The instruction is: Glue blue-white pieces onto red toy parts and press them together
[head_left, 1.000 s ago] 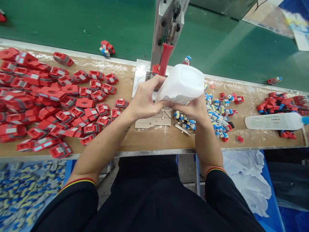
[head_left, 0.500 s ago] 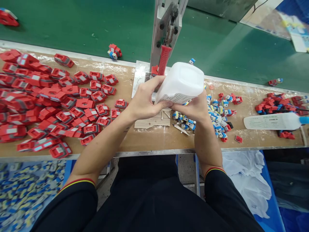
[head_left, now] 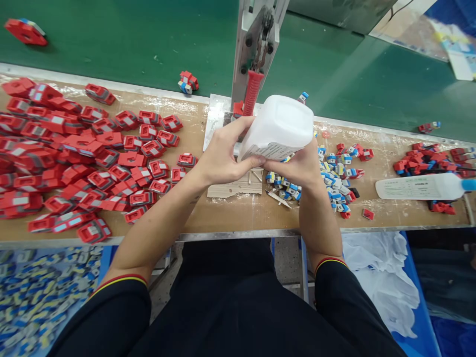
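Both hands hold a white plastic bottle (head_left: pixel 284 121) above the bench, its flat base tilted up toward me and a printed label on the near side. My left hand (head_left: pixel 226 153) grips its left side, thumb across the label. From the right, my right hand (head_left: pixel 303 166) holds it, the thumbs meeting at the label. The bottle's neck and most fingertips are hidden. Below lie a piece of cardboard (head_left: pixel 234 188) with cotton swabs (head_left: pixel 256 176) and small white-and-blue parts (head_left: pixel 334 181). Just behind the bottle rises the red handle (head_left: pixel 253 91) of a press.
Many red toy-like parts (head_left: pixel 107 158) heap on the left of the bench. A second bottle (head_left: pixel 418 187) with a blue cap lies at right over red parts. A green conveyor belt (head_left: pixel 111 49) runs along the back. Bins (head_left: pixel 52 297) stand below the bench edge.
The parts on the green belt have shifted to the right. My hands and the bottle stay almost in place.
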The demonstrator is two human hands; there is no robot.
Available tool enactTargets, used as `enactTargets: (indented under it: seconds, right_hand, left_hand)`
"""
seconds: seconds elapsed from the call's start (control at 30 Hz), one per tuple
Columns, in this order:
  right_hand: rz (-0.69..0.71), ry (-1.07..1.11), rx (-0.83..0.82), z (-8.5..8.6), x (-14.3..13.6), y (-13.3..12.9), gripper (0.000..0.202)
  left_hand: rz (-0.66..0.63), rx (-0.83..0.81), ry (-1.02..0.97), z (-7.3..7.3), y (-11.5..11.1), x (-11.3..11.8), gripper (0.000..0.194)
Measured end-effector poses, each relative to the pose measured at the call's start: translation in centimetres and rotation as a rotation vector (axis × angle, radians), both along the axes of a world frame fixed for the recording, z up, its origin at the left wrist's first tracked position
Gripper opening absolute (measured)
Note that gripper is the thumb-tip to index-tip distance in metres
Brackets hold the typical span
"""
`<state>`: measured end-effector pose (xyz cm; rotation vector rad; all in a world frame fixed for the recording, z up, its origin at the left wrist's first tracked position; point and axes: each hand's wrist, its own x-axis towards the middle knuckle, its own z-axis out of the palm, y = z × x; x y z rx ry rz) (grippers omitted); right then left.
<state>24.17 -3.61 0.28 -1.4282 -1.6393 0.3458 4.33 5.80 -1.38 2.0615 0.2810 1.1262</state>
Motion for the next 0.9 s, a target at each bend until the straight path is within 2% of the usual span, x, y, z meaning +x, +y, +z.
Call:
enactTargets:
  seconds: [0.4,0.6,0.9]
  right_hand:
    - [0.074,0.080,0.052,-0.33,0.43,0.26,0.088]
    - [0.057,0.080,0.023,-0.32,0.20,0.25,0.088]
    - [0.055,0.077,0.063,-0.42,-0.55,0.38,0.078]
  left_hand:
    - [-0.009,-0.025,0.001,-0.06,-0.02,0.00,0.070]
    - [0.006,-0.041,-0.009,-0.33,0.26,0.08,0.066]
    - [0.032,-0.058,-0.014,-0.37,0.18,0.17,0.066]
